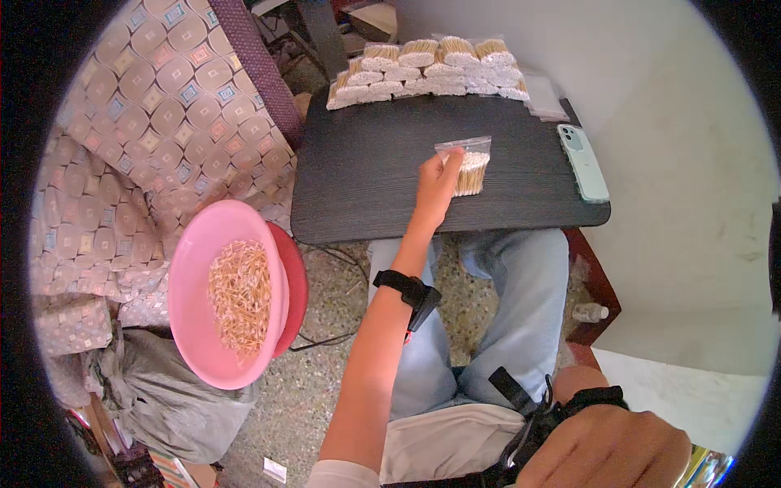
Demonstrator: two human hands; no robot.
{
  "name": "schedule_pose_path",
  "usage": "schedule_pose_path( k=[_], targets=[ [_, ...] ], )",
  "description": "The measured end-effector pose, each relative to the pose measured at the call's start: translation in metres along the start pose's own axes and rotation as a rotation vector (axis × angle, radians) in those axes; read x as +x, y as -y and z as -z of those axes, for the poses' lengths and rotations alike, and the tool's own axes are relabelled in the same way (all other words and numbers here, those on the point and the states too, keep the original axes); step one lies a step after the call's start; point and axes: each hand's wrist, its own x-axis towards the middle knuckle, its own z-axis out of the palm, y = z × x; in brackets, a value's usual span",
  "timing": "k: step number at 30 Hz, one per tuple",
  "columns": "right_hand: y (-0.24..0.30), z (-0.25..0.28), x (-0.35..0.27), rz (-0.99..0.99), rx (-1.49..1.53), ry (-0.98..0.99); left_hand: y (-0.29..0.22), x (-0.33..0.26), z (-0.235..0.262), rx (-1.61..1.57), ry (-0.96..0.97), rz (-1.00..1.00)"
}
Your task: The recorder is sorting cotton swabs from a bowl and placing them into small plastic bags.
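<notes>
My left hand (440,176) is closed on the left side of a small clear zip bag (471,172) full of cotton swabs, a little above or on the black table (366,171). White swab tips and wooden sticks show through the plastic. My right hand (610,447) is curled into a fist at the lower right, close to the camera and well away from the table. Its fingertips are hidden, so whatever may be in it does not show. Several filled swab bags (419,54) are stacked in rows along the table's far edge.
A pink basin (187,317) with loose cotton swabs (240,297) stands at the left on a red stool (294,285). On the table's right edge lies a pale phone (584,167), near flat clear bags (547,102). A small bottle (590,312) is by the wall.
</notes>
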Motion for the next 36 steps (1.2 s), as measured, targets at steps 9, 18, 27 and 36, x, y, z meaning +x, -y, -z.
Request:
schedule_pose_path(
  k=[9, 18, 27, 36],
  targets=[
    [-0.025, 0.024, 0.002, 0.245, -0.040, 0.436, 0.003, 0.003, -0.011, -0.048, 0.019, 0.027],
    [0.023, -0.009, 0.009, 0.246, -1.106, 0.271, 0.009, 0.008, -0.016, -0.045, 0.010, 0.021],
    [-0.041, 0.023, 0.046, 0.149, -0.998, 0.105, -0.007, -0.001, 0.002, -0.054, 0.003, 0.033],
    [-0.046, 0.100, 0.024, -0.217, -1.172, -0.135, -0.003, -0.002, -0.006, 0.012, -0.011, 0.058]
  ],
)
